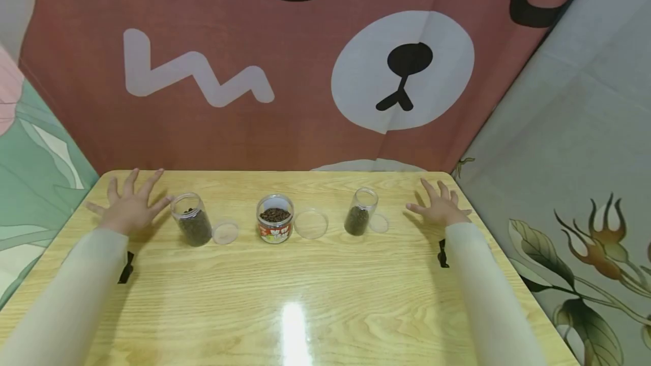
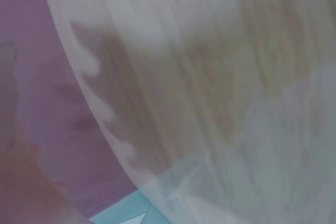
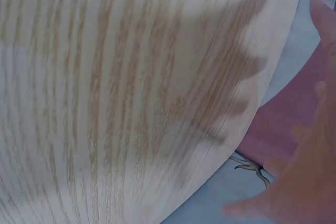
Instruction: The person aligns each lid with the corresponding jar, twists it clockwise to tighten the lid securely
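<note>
My left hand (image 1: 129, 208) is spread over the far left of the table, fingers straight and holding nothing. Its thumb is close to a clear jar of dark grains (image 1: 195, 226); whether they touch I cannot tell. At the far right my right hand (image 1: 439, 208) is also spread and holds nothing. Nearest to it are a round clear lid (image 1: 378, 223) and a second clear jar with dark contents (image 1: 357, 220). In the middle stands a wide clear jar (image 1: 275, 233) with a colourful label and brown pellets inside. All three jars stand uncovered.
Another clear lid (image 1: 226, 232) lies beside the left jar, and a larger lid (image 1: 311, 224) lies right of the middle jar. The wooden table (image 1: 229, 309) meets a red printed cloth (image 1: 229, 140) at its far edge. A patterned curtain (image 1: 574, 185) hangs on the right.
</note>
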Motion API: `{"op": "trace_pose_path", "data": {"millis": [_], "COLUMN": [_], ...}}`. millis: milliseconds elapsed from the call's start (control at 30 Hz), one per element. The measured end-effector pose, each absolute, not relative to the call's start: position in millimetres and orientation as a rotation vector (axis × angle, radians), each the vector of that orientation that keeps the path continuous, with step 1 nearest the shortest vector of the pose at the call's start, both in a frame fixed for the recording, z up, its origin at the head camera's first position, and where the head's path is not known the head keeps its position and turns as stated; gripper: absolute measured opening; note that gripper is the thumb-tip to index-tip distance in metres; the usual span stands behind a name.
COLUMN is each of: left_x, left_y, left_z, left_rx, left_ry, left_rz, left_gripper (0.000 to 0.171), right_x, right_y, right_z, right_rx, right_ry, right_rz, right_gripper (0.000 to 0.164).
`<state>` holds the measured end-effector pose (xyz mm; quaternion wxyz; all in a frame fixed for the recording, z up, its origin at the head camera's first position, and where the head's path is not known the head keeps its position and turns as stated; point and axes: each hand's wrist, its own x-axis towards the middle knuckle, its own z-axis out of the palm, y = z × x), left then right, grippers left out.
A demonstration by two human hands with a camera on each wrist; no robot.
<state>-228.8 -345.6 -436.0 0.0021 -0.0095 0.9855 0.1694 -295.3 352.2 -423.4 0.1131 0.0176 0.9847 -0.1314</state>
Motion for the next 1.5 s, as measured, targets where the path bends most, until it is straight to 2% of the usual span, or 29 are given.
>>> {"op": "trace_pose_path", "data": {"millis": [267,567,800,1033,1367,1500], "left_x": [-228.3,-223.6,-219.2,-217.0,-216.3,-216.2], "left_y": [-345.5,-335.7,-325.2,-294.3,-247.0,-231.0], "left_z": [-433.4,-420.4,-406.8,-380.2,-362.2,-360.3], "left_rx": [-0.021,0.059,0.149,0.290,0.467,0.582], "left_ry": [3.173,3.286,3.280,3.296,3.305,3.372], "left_rz": [0.817,0.941,1.068,1.158,1.093,1.070], "left_gripper": [0.060,0.050,0.046,0.038,0.039,0.029], "right_x": [-295.6,-293.0,-291.9,-290.4,-288.9,-289.2], "right_y": [349.5,340.2,338.7,337.8,330.4,327.1], "right_z": [-423.5,-419.7,-422.2,-423.8,-425.8,-424.8], "right_rx": [-0.096,-0.191,-0.216,-0.230,-0.320,-0.350], "right_ry": [2.891,2.891,2.900,2.912,2.917,2.928], "right_rz": [-0.486,-0.585,-0.548,-0.575,-0.637,-0.631], "right_gripper": [0.095,0.080,0.076,0.072,0.064,0.062]}}
